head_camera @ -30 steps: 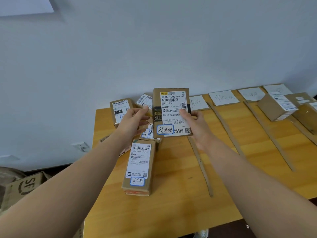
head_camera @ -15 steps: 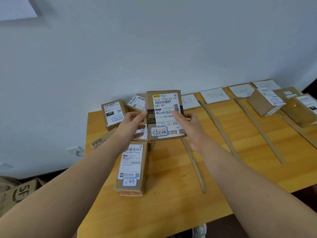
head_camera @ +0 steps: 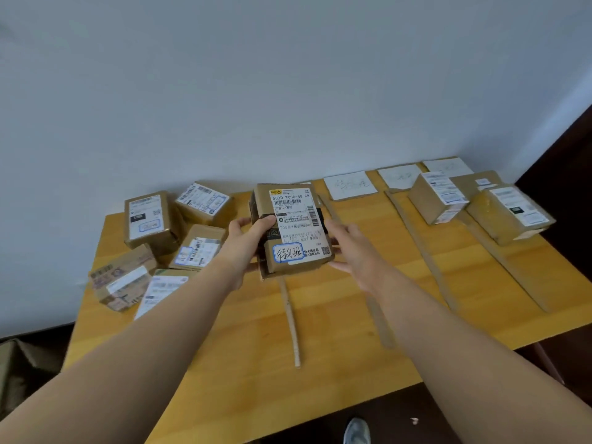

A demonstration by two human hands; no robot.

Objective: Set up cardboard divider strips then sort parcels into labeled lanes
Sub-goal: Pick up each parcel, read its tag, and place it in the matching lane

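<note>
Centrally, a person's left grip (head_camera: pixel 243 248) is clamped on a labelled parcel (head_camera: pixel 293 232), held tilted above the tabletop (head_camera: pixel 320 373), over the far end of a divider strip (head_camera: pixel 293 328). Their right grip (head_camera: pixel 350 251) lies against the parcel's right edge; whether it clasps it cannot be told. More cartons (head_camera: pixel 173 238) crowd the middle left of the frame.

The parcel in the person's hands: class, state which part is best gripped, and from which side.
Grip the parcel at the middle of its long side edges, coming from left and right, thumb on its front. It is flat and longer than wide, so side grips span its narrow width and leave the blue-boxed handwriting uncovered. The left hand grips its left edge this way.
</note>
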